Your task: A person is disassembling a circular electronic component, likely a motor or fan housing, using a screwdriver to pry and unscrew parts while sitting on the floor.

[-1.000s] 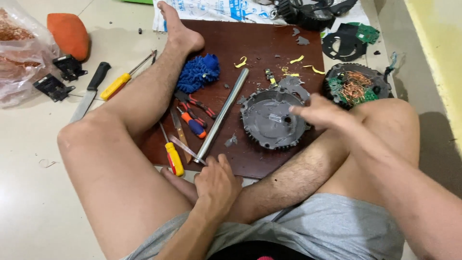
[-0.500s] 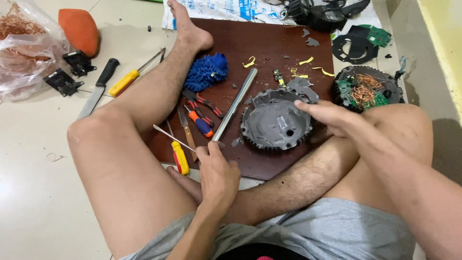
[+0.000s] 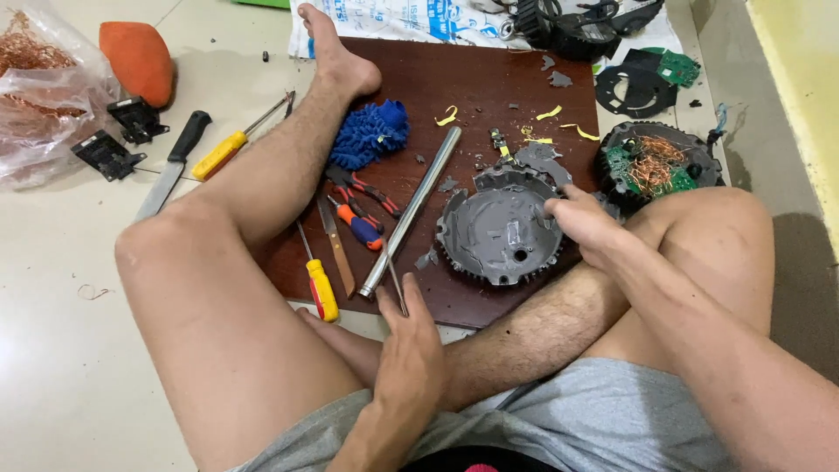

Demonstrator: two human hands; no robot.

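My right hand [image 3: 584,229] grips the right rim of a round grey motor housing [image 3: 498,232] with a toothed edge, which lies on a dark brown board [image 3: 476,83]. My left hand [image 3: 409,354] lies at the board's front edge between my legs. Its thumb and fingers close around a thin metal shaft [image 3: 395,287] that points up towards a long silver steel rod [image 3: 411,210]. Just left of that hand lie a yellow-handled screwdriver [image 3: 321,293] and a flat blade [image 3: 336,245]. Red-handled pliers [image 3: 367,188] and an orange-blue screwdriver [image 3: 358,229] lie further up.
My bare left leg [image 3: 262,201] crosses the board's left side beside a blue fuzzy cloth [image 3: 371,133]. A motor stator with copper windings [image 3: 655,166] sits by my right knee. On the floor to the left are a knife [image 3: 170,170], another yellow screwdriver [image 3: 229,149], a bag of copper wire [image 3: 39,83] and an orange pouch [image 3: 135,59].
My view has tilted and shifted a little. My right hand has slid slightly down the housing's right rim. My left hand has stayed at the board's front edge.
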